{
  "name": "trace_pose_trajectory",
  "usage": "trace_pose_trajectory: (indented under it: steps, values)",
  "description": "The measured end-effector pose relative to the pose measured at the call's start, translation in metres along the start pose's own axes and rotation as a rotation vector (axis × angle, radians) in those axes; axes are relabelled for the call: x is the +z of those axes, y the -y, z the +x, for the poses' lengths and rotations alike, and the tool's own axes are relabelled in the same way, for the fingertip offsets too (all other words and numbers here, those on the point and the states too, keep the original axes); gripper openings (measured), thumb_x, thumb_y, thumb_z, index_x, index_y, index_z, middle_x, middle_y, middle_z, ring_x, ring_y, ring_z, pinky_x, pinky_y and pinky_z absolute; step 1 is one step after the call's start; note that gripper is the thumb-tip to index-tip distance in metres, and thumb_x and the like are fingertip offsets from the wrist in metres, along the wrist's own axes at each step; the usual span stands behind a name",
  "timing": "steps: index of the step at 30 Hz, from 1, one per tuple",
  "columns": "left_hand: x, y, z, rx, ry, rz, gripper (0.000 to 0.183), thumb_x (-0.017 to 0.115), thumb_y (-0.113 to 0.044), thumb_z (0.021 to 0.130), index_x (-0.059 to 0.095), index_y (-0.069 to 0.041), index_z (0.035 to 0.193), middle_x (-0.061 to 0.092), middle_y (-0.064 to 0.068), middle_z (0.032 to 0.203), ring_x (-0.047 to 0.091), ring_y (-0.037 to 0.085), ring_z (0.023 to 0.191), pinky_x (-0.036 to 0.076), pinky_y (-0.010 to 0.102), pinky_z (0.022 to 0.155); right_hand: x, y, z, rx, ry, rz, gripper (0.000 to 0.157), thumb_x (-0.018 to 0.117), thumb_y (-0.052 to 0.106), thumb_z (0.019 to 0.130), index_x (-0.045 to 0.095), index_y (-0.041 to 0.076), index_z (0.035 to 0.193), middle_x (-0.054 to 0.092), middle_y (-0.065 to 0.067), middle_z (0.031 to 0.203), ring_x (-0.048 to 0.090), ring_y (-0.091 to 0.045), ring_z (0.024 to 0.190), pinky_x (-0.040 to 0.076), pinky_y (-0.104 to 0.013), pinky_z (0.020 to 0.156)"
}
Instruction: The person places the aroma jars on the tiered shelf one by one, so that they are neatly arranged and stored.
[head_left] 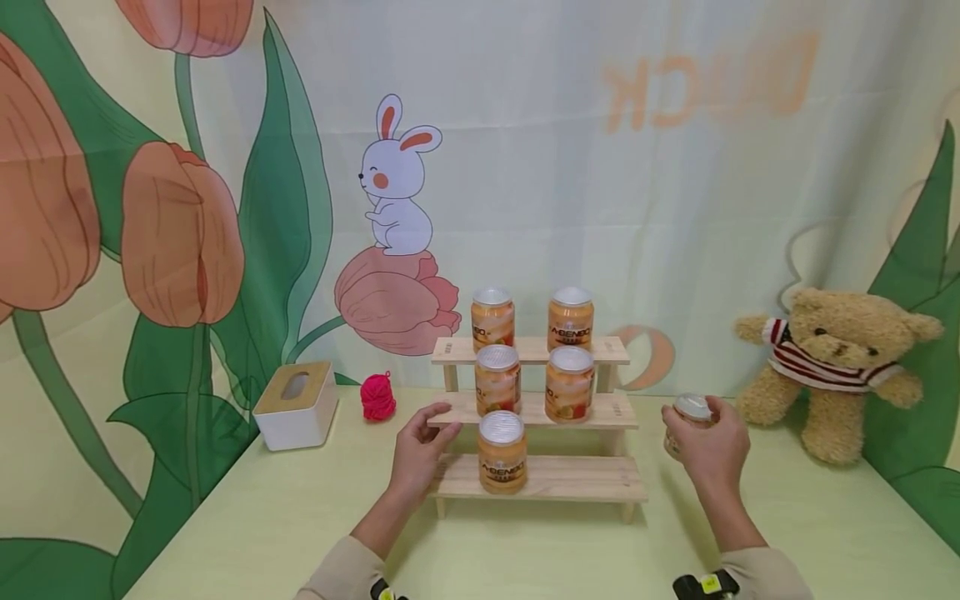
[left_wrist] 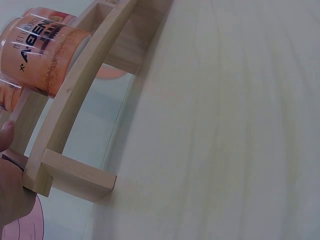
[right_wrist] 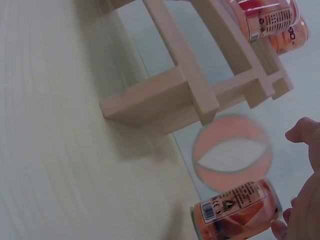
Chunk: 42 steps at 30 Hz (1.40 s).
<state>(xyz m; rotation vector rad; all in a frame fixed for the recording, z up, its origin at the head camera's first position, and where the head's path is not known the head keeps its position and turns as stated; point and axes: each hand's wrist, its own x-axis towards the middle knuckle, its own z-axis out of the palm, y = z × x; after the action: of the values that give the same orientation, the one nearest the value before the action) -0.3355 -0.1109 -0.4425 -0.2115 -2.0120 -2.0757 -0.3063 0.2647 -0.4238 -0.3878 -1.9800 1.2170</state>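
A three-tier wooden stand (head_left: 577, 477) carries several orange drink cans: two on the top tier, two on the middle, one can (head_left: 503, 454) on the lowest. My left hand (head_left: 420, 454) grips the left end of the middle shelf, thumb on top. Right of the stand, my right hand (head_left: 716, 446) is around the upper part of another orange can (right_wrist: 235, 210). In the right wrist view, the thumb stands apart from this can while fingertips touch its side near the lid. This can is upright at or near the tabletop; its base is hidden in the head view.
A white tissue box (head_left: 296, 408) with a wooden lid and a pink yarn ball (head_left: 377, 397) sit on the table (head_left: 247, 517), left of the stand. On the right sits a teddy bear (head_left: 832, 375) in a striped sweater. Behind hangs a printed curtain (head_left: 525, 167).
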Motion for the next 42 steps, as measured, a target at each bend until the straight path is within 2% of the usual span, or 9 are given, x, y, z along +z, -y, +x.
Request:
trace_pose_trajectory:
  steps: [7,14,18,22,26,32,35,42]
  values:
    - [0.001,0.004,0.000,0.005,-0.019,0.001,0.036,0.073,-0.008,0.092,0.064,-0.005,0.127,0.070,0.010,0.095,0.058,0.014,0.084,0.048,0.023,0.068,0.000,-0.010,0.007,0.073,0.046,-0.020,0.076,0.078,0.025,0.082,0.044,-0.010,0.140,0.044,-0.032,0.134,0.041,-0.045,0.122,0.037,-0.059,0.096]
    - [0.000,0.008,0.002,0.013,-0.029,0.004,0.036,0.073,-0.009,0.092,0.064,-0.005,0.127,0.070,0.010,0.095,0.058,0.014,0.084,0.048,0.023,0.067,0.003,-0.021,0.018,0.162,0.119,-0.055,0.087,0.076,0.032,0.083,0.034,-0.009,0.147,0.036,-0.033,0.140,0.032,-0.048,0.129,0.034,-0.061,0.100]
    - [0.000,0.004,-0.001,-0.006,-0.020,0.010,0.036,0.072,-0.007,0.092,0.064,-0.004,0.127,0.070,0.011,0.095,0.058,0.014,0.084,0.049,0.025,0.069,0.007,-0.029,0.024,0.181,0.125,-0.071,0.086,0.077,0.030,0.082,0.035,-0.009,0.147,0.038,-0.033,0.139,0.033,-0.047,0.129,0.035,-0.060,0.100]
    - [0.001,-0.011,-0.008,0.007,-0.008,0.010,0.035,0.071,-0.003,0.092,0.063,0.002,0.126,0.070,0.016,0.096,0.060,0.016,0.085,0.051,0.027,0.073,0.011,-0.035,0.030,0.189,0.134,-0.079,0.084,0.077,0.031,0.082,0.037,-0.010,0.144,0.038,-0.033,0.137,0.034,-0.047,0.126,0.037,-0.061,0.098]
    - [0.003,-0.025,-0.015,0.025,0.004,0.005,0.034,0.069,0.000,0.092,0.061,0.006,0.125,0.069,0.020,0.098,0.062,0.018,0.086,0.051,0.025,0.074,0.014,-0.043,0.035,0.188,0.133,-0.087,0.079,0.077,0.032,0.082,0.042,-0.012,0.138,0.042,-0.032,0.131,0.038,-0.045,0.121,0.040,-0.059,0.094]
    - [0.003,-0.026,-0.015,0.018,-0.002,0.015,0.035,0.070,-0.001,0.093,0.062,0.004,0.126,0.070,0.018,0.098,0.061,0.018,0.086,0.051,0.023,0.073,0.016,-0.053,0.042,0.170,0.154,-0.090,0.078,0.078,0.037,0.082,0.046,-0.012,0.135,0.050,-0.030,0.127,0.048,-0.044,0.115,0.044,-0.058,0.093]
    - [0.002,-0.025,-0.014,0.015,-0.007,0.009,0.035,0.070,-0.002,0.092,0.062,0.004,0.126,0.070,0.017,0.097,0.061,0.018,0.085,0.050,0.023,0.072,0.016,-0.054,0.041,0.175,0.160,-0.072,0.077,0.077,0.038,0.083,0.046,-0.008,0.136,0.052,-0.028,0.129,0.051,-0.042,0.115,0.045,-0.057,0.093]
    - [0.004,-0.027,-0.016,0.011,-0.003,0.009,0.033,0.069,-0.002,0.093,0.062,0.004,0.125,0.071,0.015,0.096,0.061,0.015,0.084,0.051,0.025,0.073,0.011,-0.057,0.030,0.194,0.108,-0.017,0.068,0.077,0.038,0.083,0.052,0.002,0.135,0.056,-0.020,0.130,0.052,-0.034,0.116,0.046,-0.050,0.090]
